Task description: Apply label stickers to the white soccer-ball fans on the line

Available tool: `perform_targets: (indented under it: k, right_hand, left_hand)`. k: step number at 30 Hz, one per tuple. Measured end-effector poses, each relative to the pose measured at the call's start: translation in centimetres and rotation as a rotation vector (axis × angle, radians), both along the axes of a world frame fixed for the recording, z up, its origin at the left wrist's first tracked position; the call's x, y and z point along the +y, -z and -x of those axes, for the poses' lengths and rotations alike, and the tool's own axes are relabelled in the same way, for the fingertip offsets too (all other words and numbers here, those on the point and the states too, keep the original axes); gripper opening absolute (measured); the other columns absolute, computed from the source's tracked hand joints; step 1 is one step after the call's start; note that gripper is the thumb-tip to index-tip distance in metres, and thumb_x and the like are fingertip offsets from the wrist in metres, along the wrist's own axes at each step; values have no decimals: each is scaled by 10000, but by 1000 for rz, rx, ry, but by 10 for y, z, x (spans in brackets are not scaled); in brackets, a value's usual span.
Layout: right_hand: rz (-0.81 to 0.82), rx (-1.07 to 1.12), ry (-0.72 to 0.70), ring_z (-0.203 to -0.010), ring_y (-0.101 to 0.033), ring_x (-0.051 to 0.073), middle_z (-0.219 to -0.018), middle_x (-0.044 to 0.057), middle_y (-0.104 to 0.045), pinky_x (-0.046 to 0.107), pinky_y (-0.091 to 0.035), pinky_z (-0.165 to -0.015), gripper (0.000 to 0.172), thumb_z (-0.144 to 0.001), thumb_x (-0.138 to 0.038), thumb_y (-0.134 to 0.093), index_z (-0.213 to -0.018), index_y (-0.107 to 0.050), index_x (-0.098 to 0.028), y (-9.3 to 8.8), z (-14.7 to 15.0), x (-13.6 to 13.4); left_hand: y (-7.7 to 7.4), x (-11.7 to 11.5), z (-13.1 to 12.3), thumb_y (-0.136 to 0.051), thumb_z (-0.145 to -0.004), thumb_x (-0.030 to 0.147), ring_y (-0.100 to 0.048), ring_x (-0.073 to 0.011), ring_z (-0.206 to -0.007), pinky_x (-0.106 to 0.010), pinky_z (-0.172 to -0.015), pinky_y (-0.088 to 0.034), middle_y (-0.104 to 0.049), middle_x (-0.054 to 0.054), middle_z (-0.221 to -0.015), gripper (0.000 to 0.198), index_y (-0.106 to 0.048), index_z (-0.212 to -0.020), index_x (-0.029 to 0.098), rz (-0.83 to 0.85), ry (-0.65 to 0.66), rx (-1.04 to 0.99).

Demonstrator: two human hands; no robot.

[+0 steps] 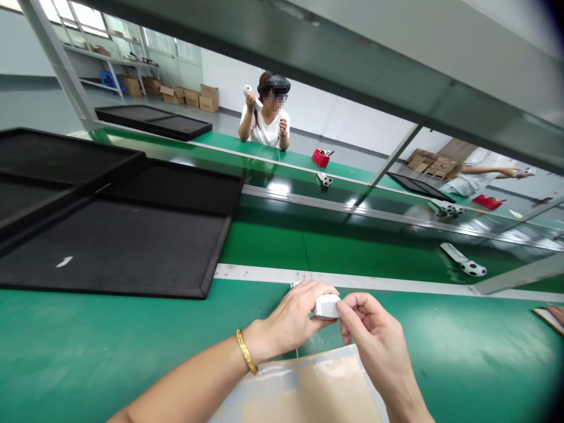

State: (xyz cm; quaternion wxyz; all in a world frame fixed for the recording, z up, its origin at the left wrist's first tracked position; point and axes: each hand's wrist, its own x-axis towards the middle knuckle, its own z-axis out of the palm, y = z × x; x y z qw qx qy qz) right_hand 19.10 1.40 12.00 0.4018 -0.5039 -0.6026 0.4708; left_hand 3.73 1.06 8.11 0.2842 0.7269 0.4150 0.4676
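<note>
The left hand (291,314) is closed around the left end of a small white plastic part (326,306), and the right hand (374,335) grips its right end between thumb and fingers. The part is held clear of the surface, above the edge of a beige sheet (304,390) on the green bench mat (110,335)

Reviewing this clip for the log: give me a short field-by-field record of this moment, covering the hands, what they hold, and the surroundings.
left hand: holds white plastic piece; gold bracelet on wrist
right hand: pinches the same piece
below hands: tan sheet on green bench mat
left of hands: black tray
across bench: seated person raising white handheld device
</note>
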Motion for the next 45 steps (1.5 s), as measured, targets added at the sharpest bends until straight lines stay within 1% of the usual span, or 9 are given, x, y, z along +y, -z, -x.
perform_targets:
  k: [9, 18, 23, 33, 35, 38, 40, 43, 45]
  right_hand:
    - [-35, -44, -48, -473, -473, 115, -549, -33, -525, 227, -409, -440, 247, -824, -433, -643, -764, -575, -204, 9, -6, 5]
    - [-85, -48, 26, -478, -426, 114, -561, -41, -490, 245, -349, -451, 259, -835, -452, -612, -762, -559, -209, 7, 3, -1]
    - [-69, -56, 26, -461, -417, 115, -542, -52, -470, 248, -334, -445, 268, -833, -473, -596, -755, -548, -221, 7, 5, -2]
    - [-207, -145, 43, -494, -449, 115, -602, -14, -533, 241, -329, -437, 233, -856, -414, -579, -746, -549, -211, 7, 6, -1]
    - [-210, -128, 36, -503, -477, 120, -613, -14, -544, 239, -365, -442, 220, -850, -415, -593, -779, -551, -211, 11, 6, 0]
    - [-167, -40, 73, -507, -510, 129, -663, -16, -572, 250, -426, -458, 253, -847, -451, -598, -924, -553, -213, 16, 7, 0]
    - [-132, -1, 120, -494, -501, 133, -632, -30, -558, 256, -431, -460, 294, -869, -479, -561, -996, -554, -214, 19, 8, 0]
    - [-111, 8, 141, -495, -478, 134, -599, -33, -535, 258, -429, -473, 318, -907, -492, -495, -1002, -591, -204, 24, 10, -1]
    - [-144, 18, 122, -553, -509, 137, -723, 5, -585, 261, -445, -499, 322, -911, -478, -496, -1035, -595, -198, 29, 11, -1]
  left_hand:
    - [5, 2, -1, -665, -838, 210, -591, -217, -1014, -357, -901, -465, -642, -73, -1104, 290, -550, -1103, 187, -7, -3, -16]
    - [6, 2, -1, -663, -842, 214, -594, -212, -1010, -358, -898, -469, -638, -78, -1116, 297, -542, -1112, 186, -25, -3, -30]
    - [6, 3, -1, -660, -843, 214, -596, -210, -999, -351, -893, -469, -640, -68, -1096, 289, -544, -1107, 194, -21, -3, -26]
    - [5, 2, -1, -635, -865, 237, -590, -209, -990, -352, -887, -468, -636, -71, -1078, 257, -547, -1101, 183, -32, -2, -31]
    - [4, 2, -1, -628, -869, 229, -593, -207, -987, -351, -885, -471, -636, -71, -1077, 251, -549, -1104, 188, -34, -5, -38]
    - [3, 2, -1, -641, -856, 202, -597, -203, -993, -343, -891, -472, -636, -68, -1082, 276, -550, -1117, 191, -25, -7, -48]
    - [2, 2, 0, -649, -848, 189, -595, -204, -998, -340, -895, -470, -636, -66, -1083, 292, -551, -1123, 190, -9, -3, -42]
    - [0, 1, 2, -631, -858, 186, -591, -205, -992, -342, -893, -468, -635, -65, -1080, 277, -554, -1124, 194, 30, -11, -29]
    - [-1, 1, 3, -619, -866, 190, -595, -201, -984, -338, -889, -471, -634, -62, -1082, 274, -553, -1132, 199, 53, -15, -35]
